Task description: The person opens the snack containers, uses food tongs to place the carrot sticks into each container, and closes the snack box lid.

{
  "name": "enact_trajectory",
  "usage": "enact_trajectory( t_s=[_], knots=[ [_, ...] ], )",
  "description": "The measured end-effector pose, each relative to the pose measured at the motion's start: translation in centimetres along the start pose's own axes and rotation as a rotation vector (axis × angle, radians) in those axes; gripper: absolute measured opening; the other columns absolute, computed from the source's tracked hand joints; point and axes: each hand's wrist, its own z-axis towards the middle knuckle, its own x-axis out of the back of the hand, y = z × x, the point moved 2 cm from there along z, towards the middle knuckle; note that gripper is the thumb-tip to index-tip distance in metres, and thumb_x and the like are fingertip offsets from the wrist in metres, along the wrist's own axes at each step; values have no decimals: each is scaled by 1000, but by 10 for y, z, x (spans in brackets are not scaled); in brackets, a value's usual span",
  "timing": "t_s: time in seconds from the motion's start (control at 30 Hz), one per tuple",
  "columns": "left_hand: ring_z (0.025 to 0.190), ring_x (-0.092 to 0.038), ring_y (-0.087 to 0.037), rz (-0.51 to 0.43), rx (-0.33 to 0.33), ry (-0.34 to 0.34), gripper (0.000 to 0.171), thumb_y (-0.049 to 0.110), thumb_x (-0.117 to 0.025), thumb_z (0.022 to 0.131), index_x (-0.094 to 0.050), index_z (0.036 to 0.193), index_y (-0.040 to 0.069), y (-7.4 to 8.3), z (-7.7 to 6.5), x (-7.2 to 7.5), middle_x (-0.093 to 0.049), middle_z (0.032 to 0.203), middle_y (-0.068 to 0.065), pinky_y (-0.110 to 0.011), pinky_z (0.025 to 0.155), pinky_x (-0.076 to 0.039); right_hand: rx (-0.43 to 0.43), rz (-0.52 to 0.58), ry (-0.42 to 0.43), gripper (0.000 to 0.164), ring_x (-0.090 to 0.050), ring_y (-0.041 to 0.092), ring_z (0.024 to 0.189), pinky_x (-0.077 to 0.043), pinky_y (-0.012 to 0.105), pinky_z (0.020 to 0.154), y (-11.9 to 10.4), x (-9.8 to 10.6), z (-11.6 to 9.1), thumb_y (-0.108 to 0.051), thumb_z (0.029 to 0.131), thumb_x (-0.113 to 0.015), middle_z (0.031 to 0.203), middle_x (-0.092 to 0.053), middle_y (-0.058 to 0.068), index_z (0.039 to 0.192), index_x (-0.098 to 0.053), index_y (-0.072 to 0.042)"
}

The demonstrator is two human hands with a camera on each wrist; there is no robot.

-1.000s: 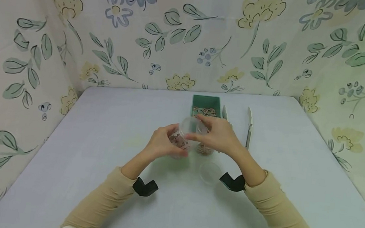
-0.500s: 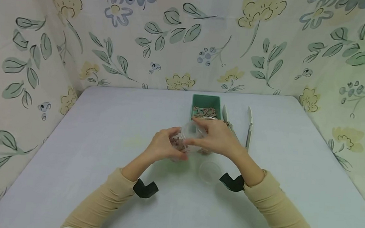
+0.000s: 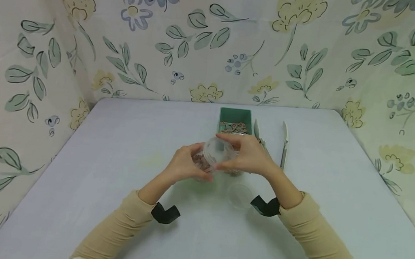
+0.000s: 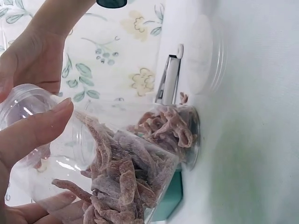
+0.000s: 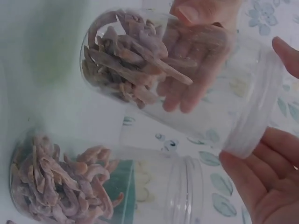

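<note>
My left hand (image 3: pixel 186 164) grips a clear plastic jar (image 5: pixel 154 56) above the table, tilted, with brownish-pink dried strips (image 4: pixel 124 182) gathered toward its bottom. At the jar's mouth, my right hand (image 3: pixel 251 155) holds the rim of a translucent lid (image 5: pixel 257 107) between thumb and fingers. The lid sits over the mouth; whether it is fully seated I cannot tell. Just beyond the hands stands a second clear jar (image 5: pixel 70 182) with similar strips inside, partly hidden by my right hand in the head view.
A loose clear lid (image 3: pixel 240 196) lies on the white table in front of the second jar. Behind the jars is a green tray (image 3: pixel 235 115) holding more strips. Tongs (image 3: pixel 259 137) lie right of the tray, and a second slim tong-like tool (image 3: pixel 284 147) lies farther right.
The right thumb and fingers have shifted around the lid's rim, and the lid has moved slightly nearer me. The left hand keeps its hold on the jar in nearly the same place.
</note>
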Motion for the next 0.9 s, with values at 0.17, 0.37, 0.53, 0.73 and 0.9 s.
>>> enact_trajectory(
  t_s=[0.17,0.37,0.53,0.73,0.9],
  knots=[
    [122,-55,-30,-52,-20,38,81,4,-89,62,-54,135,-1,-2,3,-1,-61,128,-16,-47,100,-45,-43,-2,102,68,-63,21,80,-52,31,66,-2,-2,5,-17,66,-90,116,-67,19,126,-63,1],
    [118,-56,-29,-11,-1,87,78,9,-89,64,-55,133,1,-7,9,3,-63,124,-15,-45,95,-47,-3,-162,47,68,-44,16,63,-35,24,55,-6,-5,26,-24,69,-88,113,-69,17,126,-63,3],
    [107,-57,-26,1,96,69,77,12,-90,65,-54,133,2,-19,18,5,-63,120,-12,-40,87,-49,-78,-257,-132,67,-49,17,63,-40,24,57,-7,-12,51,-29,75,-83,98,-72,17,129,-61,3],
    [126,-49,-27,-121,133,7,81,4,-87,67,-50,138,2,-42,30,6,-57,135,-11,-44,104,-41,-184,-283,-250,73,-53,14,67,-47,28,68,-6,-20,69,-33,75,-84,120,-66,17,132,-57,3],
    [129,-48,-28,-152,152,-38,80,3,-86,68,-49,139,4,-52,34,7,-56,136,-10,-47,106,-38,-215,-251,-280,74,-18,7,45,-29,21,47,-2,-24,72,-32,76,-84,64,-60,4,134,-55,4]
  ],
)
